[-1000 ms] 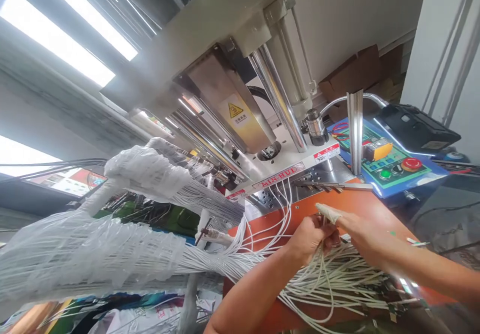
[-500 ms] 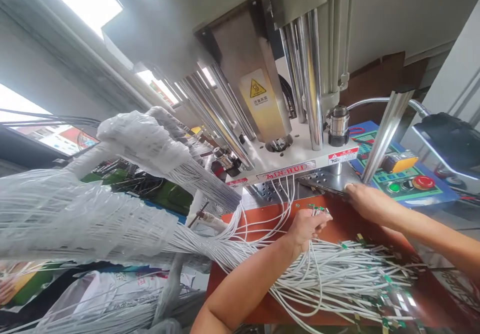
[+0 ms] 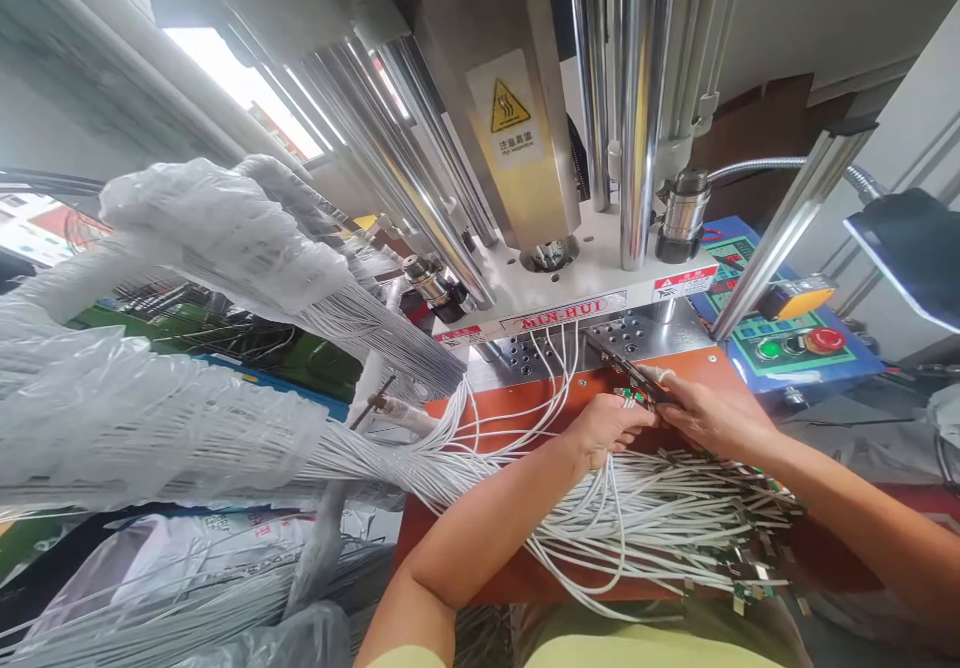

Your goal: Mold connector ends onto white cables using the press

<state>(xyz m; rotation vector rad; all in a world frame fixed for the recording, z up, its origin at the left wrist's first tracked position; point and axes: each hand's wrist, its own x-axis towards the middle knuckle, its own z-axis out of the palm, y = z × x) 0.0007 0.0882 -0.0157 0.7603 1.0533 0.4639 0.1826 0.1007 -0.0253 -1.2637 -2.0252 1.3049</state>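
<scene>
My left hand [image 3: 606,430] is closed around several white cables whose green circuit-board ends [image 3: 628,395] stick out past the fingers. Fingers of my right hand [image 3: 701,413] grip a dark, flat metal plate [image 3: 630,366], which slants from the machine's metal bed down toward me. The two hands almost meet, with the cable ends beside the plate. Beneath them a thick bundle of white cables [image 3: 652,518] with small boards and metal connectors at the ends lies on the reddish-brown table [image 3: 517,413].
Ahead stands the MIN-HUI press [image 3: 562,313] with its bright columns and a hot-surface label. On the right are a control panel [image 3: 802,348] with a red button and a lamp [image 3: 911,258]. Plastic-wrapped cable bundles [image 3: 187,428] fill the left.
My right hand has drawn the metal plate off the press bed, toward my left hand and the cable ends. The view has shifted, so the press sits larger and higher.
</scene>
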